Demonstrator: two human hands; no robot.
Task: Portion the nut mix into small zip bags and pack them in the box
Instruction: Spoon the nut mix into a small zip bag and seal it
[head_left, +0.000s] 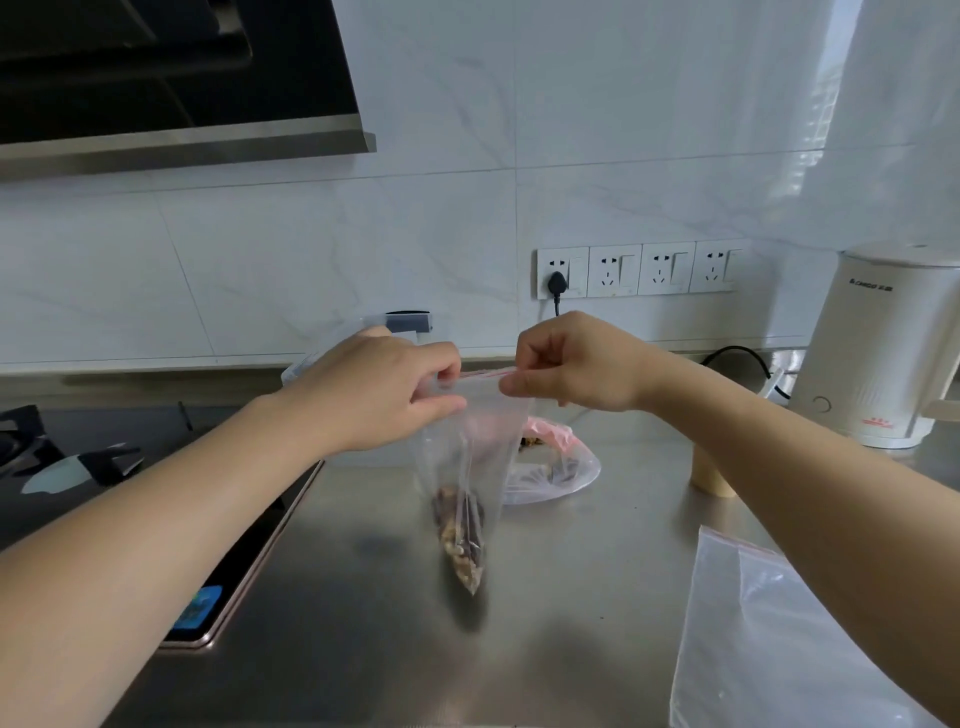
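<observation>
We count two hands (384, 389), one filled zip bag (462, 499), one empty zip bag (769, 639). Four wall sockets (639, 269), one kettle (883, 348), one bulk nut bag (556, 467).

A clear bag (470, 467) edged with a red strip and filled with brown and tan nuts (461, 540) is seen over a grey steel surface (363, 597), backed by white grey-veined tiles (311, 249), white sockets (639, 270), a black plug (557, 282) and a cream kettle (883, 343).
</observation>
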